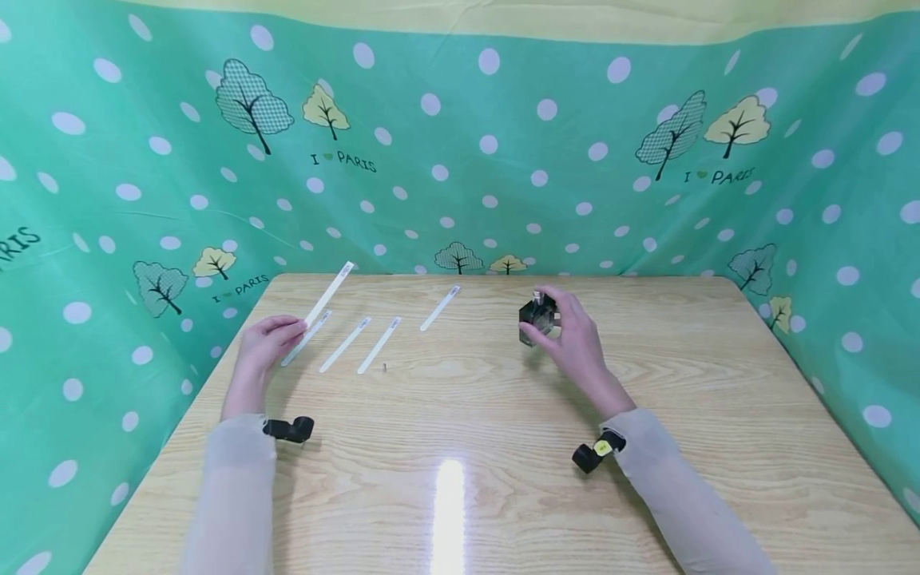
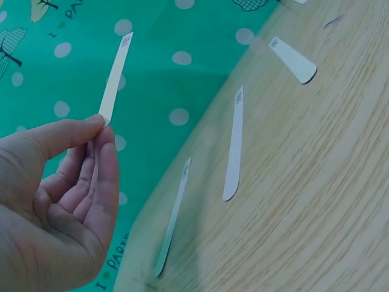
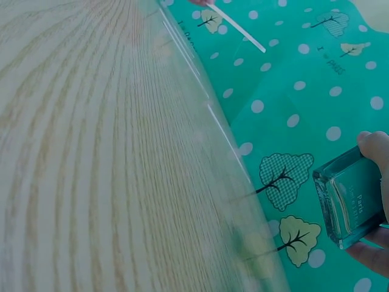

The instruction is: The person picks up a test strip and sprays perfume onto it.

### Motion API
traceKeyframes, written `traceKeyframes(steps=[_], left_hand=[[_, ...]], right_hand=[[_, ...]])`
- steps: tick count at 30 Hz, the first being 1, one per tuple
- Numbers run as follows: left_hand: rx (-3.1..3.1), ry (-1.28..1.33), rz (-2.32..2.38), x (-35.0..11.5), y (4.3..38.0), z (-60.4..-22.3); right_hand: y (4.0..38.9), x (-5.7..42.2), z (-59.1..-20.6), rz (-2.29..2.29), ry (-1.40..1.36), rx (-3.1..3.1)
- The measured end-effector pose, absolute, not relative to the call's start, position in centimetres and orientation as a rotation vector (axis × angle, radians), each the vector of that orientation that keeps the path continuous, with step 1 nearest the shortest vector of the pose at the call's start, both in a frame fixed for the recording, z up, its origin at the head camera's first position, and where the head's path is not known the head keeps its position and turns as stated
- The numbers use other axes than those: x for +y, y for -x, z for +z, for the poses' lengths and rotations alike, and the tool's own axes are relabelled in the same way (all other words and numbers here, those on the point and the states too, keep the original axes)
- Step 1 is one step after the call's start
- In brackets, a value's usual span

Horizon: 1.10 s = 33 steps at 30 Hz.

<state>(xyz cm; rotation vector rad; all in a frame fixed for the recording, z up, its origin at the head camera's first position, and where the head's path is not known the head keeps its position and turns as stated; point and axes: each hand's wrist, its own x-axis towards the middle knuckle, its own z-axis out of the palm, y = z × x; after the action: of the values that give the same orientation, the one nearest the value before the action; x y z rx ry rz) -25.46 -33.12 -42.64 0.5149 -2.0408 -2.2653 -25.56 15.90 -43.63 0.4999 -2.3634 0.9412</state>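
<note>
1. Above the left part of the table (image 1: 503, 415), my left hand (image 1: 266, 343) pinches a white strip (image 1: 328, 296) by its lower end, between thumb and forefinger; its printed end points up and away from me.
2. Over to the right, my right hand (image 1: 578, 343) grips a dark glass bottle (image 1: 529, 316) between thumb and fingers, raised off the wood as far as I can tell. Its metal top shows, with no cap that I can see.
3. My hands are well apart, so strip and bottle do not touch.
4. Four more strips (image 1: 345, 345) lie flat: three near my left hand, one farther right. A small object (image 1: 384, 367), too tiny to name, sits just beside the third.
5. As I judge it, taking up strip and bottle is done; whether the four lying strips are dealt with or left over, I cannot tell.
</note>
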Motion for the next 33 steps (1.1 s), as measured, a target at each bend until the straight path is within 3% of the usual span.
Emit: traceKeyframes(steps=[12,33], left_hand=[[-2.069,-0.477,-2.352,-30.8,24.9,-41.0],[-2.142,-0.458,-2.35,-29.1,26.0,-42.3]], right_hand=[[25.6,15.8,-43.6,0.957,-0.499,-2.38],[25.4,15.7,-43.8,0.948,-0.51,-2.374]])
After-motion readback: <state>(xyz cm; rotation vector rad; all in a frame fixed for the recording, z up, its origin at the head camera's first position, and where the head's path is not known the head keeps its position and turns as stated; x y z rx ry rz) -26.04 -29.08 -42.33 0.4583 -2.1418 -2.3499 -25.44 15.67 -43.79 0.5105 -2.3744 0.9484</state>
